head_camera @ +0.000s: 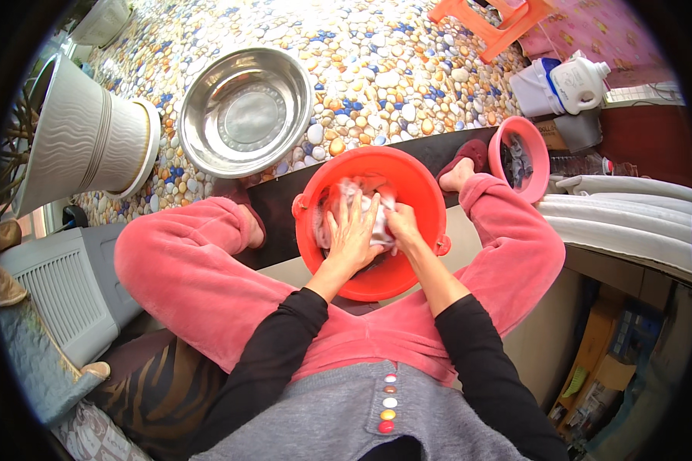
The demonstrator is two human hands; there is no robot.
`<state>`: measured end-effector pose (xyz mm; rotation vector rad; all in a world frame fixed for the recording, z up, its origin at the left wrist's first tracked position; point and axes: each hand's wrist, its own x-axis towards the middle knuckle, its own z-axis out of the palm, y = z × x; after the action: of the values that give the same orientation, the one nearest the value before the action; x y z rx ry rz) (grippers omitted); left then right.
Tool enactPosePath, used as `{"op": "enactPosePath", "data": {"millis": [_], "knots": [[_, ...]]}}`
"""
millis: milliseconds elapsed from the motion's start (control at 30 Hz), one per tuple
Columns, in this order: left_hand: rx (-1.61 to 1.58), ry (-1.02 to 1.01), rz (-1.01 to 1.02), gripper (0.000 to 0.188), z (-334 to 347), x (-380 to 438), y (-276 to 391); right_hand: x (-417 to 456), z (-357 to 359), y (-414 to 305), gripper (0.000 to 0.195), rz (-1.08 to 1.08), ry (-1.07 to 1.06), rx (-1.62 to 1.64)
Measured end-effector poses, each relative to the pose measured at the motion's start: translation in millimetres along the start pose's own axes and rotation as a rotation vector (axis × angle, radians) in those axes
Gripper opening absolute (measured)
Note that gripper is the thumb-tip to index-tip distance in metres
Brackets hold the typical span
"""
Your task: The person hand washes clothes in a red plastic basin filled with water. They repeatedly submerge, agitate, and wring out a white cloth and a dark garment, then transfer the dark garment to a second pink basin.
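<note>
A red plastic bucket (421, 173) stands between the person's lower legs, with wet-looking whitish cloth (380, 222) bunched inside it. My left hand (352, 233) lies on the cloth with its fingers spread, palm down. On the right side of the bucket, my right hand (402, 225) has its fingers curled around part of the cloth. Darker material shows below the hands at the bucket's bottom, too hidden to name. Beyond the bucket at the upper left, a wide stainless steel basin (251, 112) rests on the pebble-patterned floor.
At the right is a pink basin (539, 173) with grey cloth in it, near a white plastic jug (578, 83) and a white radiator (617, 219). An orange plastic stool (507, 34) is at the top right. A large white planter (86, 135) stands at the left.
</note>
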<state>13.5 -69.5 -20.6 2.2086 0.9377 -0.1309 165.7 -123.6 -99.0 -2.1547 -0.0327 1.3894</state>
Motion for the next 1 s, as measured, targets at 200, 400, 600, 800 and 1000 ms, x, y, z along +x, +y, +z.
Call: {"op": "enactPosePath", "data": {"millis": [200,400,600,800,1000], "knots": [[0.046,0.093,0.184,0.098,-17.9,21.9,-8.8,-56.8,32.8,-11.1,0.028,-0.512,-0.275,0.232],[-0.019,-0.011,-0.038,0.077,0.4,18.9,-24.9,-34.8,11.4,-19.8,0.016,-0.268,-0.629,0.286],[0.011,0.040,-0.032,0.070,20.9,19.5,-47.2,27.0,-10.2,23.7,0.035,-0.331,0.257,-0.300],[-0.002,0.040,-0.016,0.065,12.8,17.2,-43.4,60.9,11.6,70.4,0.042,-0.205,0.271,-0.497],[0.008,0.051,-0.018,0.062,8.6,13.7,-42.6,70.4,24.2,77.6,0.038,-0.101,0.327,-0.550]]}}
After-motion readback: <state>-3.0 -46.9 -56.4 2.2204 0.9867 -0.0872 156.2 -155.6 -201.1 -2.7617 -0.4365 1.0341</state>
